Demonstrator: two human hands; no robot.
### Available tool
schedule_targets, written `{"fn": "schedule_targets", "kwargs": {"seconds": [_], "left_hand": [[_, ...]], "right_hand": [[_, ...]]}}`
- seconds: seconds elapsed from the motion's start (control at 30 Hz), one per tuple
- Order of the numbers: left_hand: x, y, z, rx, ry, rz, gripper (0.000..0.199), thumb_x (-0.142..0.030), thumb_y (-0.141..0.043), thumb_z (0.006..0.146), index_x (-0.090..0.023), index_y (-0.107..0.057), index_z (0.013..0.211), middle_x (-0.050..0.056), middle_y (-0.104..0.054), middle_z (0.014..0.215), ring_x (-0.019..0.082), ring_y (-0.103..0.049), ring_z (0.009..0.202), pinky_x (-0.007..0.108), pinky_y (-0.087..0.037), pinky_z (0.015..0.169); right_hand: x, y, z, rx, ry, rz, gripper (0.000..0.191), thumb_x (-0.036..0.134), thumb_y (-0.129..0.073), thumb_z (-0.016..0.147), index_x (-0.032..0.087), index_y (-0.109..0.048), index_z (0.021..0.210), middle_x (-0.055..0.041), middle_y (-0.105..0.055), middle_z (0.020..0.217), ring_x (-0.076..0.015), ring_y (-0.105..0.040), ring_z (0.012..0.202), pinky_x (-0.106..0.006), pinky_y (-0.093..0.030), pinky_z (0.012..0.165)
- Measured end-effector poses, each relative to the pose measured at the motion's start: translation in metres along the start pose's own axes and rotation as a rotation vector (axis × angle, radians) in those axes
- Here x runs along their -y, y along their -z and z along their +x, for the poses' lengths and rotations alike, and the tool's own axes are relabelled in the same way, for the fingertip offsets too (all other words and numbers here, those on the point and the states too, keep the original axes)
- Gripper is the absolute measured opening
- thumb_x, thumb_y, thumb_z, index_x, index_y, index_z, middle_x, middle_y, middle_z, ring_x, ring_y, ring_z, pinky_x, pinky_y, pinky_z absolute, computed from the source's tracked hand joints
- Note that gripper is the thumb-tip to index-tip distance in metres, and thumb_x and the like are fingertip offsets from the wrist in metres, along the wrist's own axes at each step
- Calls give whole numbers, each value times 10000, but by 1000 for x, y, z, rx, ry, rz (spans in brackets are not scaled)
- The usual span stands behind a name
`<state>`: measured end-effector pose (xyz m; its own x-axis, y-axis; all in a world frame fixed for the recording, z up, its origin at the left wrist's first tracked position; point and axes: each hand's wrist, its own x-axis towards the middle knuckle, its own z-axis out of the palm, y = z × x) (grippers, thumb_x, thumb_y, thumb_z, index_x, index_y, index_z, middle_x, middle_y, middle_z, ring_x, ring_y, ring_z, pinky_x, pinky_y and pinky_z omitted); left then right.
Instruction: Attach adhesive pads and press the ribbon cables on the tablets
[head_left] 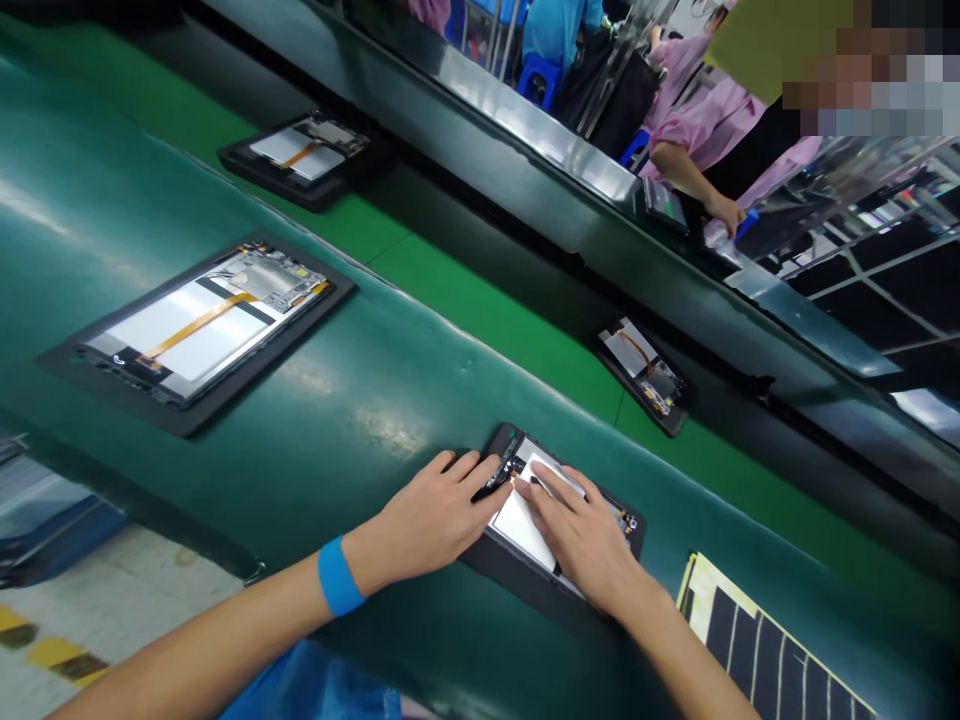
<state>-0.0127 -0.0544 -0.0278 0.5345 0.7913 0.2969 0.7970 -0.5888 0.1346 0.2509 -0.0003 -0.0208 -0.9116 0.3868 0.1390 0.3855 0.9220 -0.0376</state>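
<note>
An opened tablet [517,525] with a white battery and bare circuit parts lies on a black pad [517,575] on the green bench, under both hands. My left hand [439,515], with a blue band at the wrist, curls its fingers over the tablet's left end, the fingertips close to a small connector. My right hand [589,540] lies across the battery with its fingers stretched out, the tips pointing toward the left hand. Its palm hides part of the board. Whether something small sits between the fingertips of the two hands is not visible.
Another opened tablet [214,325] on a black pad rests at the left of the bench. Two more, one farther left [311,150] and one at right [646,365], lie on the green belt. A sheet of black strips [765,640] is at lower right. People work opposite.
</note>
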Motion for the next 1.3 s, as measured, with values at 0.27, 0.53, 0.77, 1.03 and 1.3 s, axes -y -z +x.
{"fn": "schedule_targets", "kwargs": {"seconds": [0.27, 0.53, 0.77, 1.03, 1.3], "left_hand": [[0, -2, -2, -19, 5, -36, 388, -247, -541, 976, -182, -571, 1358, 157, -612, 1280, 293, -589, 1051, 405, -429, 844], [1, 2, 0, 3, -2, -54, 389, -250, -505, 986, -178, -567, 1363, 165, -610, 1278, 302, -593, 1027, 416, -430, 827], [1, 3, -2, 26, -9, -47, 394, -238, -496, 988, -179, -562, 1373, 160, -607, 1330, 315, -591, 1061, 434, -443, 835], [2, 2, 0, 11, 11, -104, 388, -233, -527, 982, -187, -576, 1364, 146, -619, 1289, 294, -611, 1043, 414, -449, 841], [6, 5, 0, -28, 32, -178, 321, -237, -523, 996, -169, -630, 1291, 144, -638, 1247, 290, -609, 1038, 402, -457, 818]], "right_hand": [[-2, 10, 4, -25, 31, 63, 563, -2, -454, 979, 83, -368, 1530, -97, -658, 1394, -225, -315, 1532, -518, -240, 1279], [-1, 9, -2, 34, -16, 68, 653, 28, -451, 965, 154, -301, 1588, -98, -652, 1400, -239, -344, 1520, -585, -310, 1241], [0, 11, -2, 24, 7, 120, 716, 2, -422, 953, 109, -180, 1618, -106, -632, 1424, -243, -317, 1530, -588, -278, 1253], [14, 14, 3, 60, -75, 91, 713, 72, -473, 989, 92, -149, 1624, -113, -615, 1441, -269, -268, 1545, -599, -170, 1282], [19, 11, 7, -37, -122, 171, 804, 125, -494, 1014, 129, 9, 1641, -123, -580, 1480, -247, -314, 1532, -568, -316, 1241]]}}
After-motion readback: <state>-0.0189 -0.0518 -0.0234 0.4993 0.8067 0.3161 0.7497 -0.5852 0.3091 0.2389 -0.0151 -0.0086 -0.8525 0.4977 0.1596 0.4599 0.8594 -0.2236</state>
